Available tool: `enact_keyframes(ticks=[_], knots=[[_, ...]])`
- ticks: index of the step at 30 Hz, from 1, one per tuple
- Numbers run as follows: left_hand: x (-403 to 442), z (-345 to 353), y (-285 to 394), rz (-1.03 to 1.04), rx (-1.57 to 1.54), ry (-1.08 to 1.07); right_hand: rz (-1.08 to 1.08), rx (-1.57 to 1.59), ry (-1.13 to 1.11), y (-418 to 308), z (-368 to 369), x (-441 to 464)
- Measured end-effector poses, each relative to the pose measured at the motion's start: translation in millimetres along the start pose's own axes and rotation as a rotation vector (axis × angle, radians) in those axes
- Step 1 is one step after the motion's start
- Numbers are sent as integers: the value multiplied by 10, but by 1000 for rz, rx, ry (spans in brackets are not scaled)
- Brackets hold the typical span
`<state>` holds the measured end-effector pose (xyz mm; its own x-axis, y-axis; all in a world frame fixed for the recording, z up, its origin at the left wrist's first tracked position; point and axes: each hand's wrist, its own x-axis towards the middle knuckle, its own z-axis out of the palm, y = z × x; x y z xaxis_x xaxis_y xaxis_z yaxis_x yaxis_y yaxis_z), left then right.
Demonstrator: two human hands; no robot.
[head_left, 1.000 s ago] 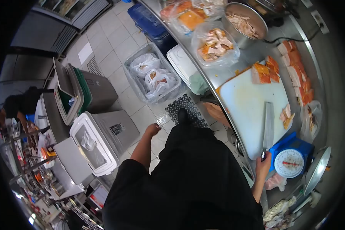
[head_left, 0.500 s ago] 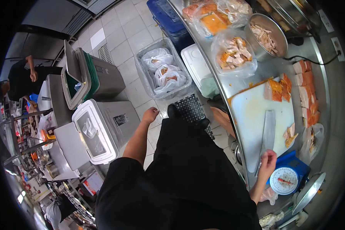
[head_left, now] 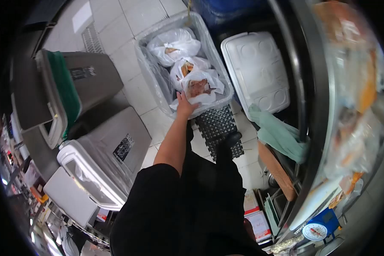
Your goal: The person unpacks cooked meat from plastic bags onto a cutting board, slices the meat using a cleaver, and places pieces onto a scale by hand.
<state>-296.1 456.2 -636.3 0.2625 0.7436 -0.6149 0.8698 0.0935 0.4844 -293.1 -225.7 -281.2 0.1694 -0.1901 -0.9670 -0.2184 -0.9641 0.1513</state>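
My left hand point(head_left: 185, 106) reaches down to the near edge of a grey lined tub point(head_left: 151, 81) on the floor. Its fingers are apart and lie against a white plastic bag point(head_left: 211, 85) with brownish-red contents that look like meat. Behind this bag, more knotted white bags point(head_left: 173, 45) fill the tub. I cannot make out my right hand; only a small skin-coloured sliver shows low beside my dark clothing, and no fingers can be seen.
A white lidded box point(head_left: 256, 72) stands right of the tub, with a green bag point(head_left: 277, 132) hanging by the steel counter edge point(head_left: 324, 106). Bins point(head_left: 115, 145) stand at left. A black perforated mat point(head_left: 217, 128) lies underfoot. The blue scale point(head_left: 324, 226) sits on the counter.
My view has swung down toward the tub as I bend. My left hand has moved forward to the bags. My right hand has left the knife on the cutting board and dropped from sight.
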Motion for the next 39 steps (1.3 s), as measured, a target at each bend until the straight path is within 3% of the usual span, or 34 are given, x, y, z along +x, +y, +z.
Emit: enact_keyframes(ticks=[1, 3, 5, 6, 7, 9, 11, 15, 19, 21, 23, 25, 27, 29, 31, 33, 36, 38, 39], knots=[[217, 228, -223, -12, -1, -30, -17, -12, 12, -345, -40, -190], [644, 635, -761, 194, 43, 106, -8, -22, 30, -673, -23, -303], [1032, 740, -955, -133, 191, -315, -127, 79, 118, -583, 65, -220], [954, 661, -799, -78, 189, -150, -11, 259, 100, -420, 139, -74], [902, 569, -675, -81, 191, -165, 4, 260, 102, -509, 146, -107], [855, 338, -459, 186, 143, -130, -104, 77, 233, -885, 126, -71], [710, 465, -383, 253, 152, -59, -34, 196, 204, -1138, 124, -97], [-219, -203, 471, 346, 55, -181, 38, 289, 157, -1239, 133, -118], [-1104, -1342, 1221, 593, 1, -237, -148, -84, 327, -1290, 273, -12], [-1454, -1827, 1399, 714, 30, -298, -326, 55, 353, -1563, 290, -247], [-1862, -2343, 1641, 850, 41, -391, -392, 137, 444, -1612, 372, -304], [-2460, -2847, 2074, 840, 27, -465, -385, 227, 498, -1736, 221, -669], [-2902, -3239, 2356, 842, 95, -447, -512, 261, 811, -1774, -130, -1184], [-3409, -3542, 2729, 719, -175, -514, -556, 527, 1188, -1723, -574, -1673], [-3845, -3757, 3033, 603, -393, -520, -452, 457, 1454, -1416, -1083, -1998], [-4299, -3919, 3413, 761, -350, -479, -415, 290, 1731, -1063, -1580, -2101], [-4856, -3992, 3794, 927, -346, -469, -311, 168, 1808, -586, -2071, -1766], [-5119, -3895, 3966, 1015, -406, -409, -252, 197, 1496, -438, -2295, -1699], [-5228, -3825, 4063, 1080, -481, -358, -259, 214, 1501, -379, -2384, -1708]])
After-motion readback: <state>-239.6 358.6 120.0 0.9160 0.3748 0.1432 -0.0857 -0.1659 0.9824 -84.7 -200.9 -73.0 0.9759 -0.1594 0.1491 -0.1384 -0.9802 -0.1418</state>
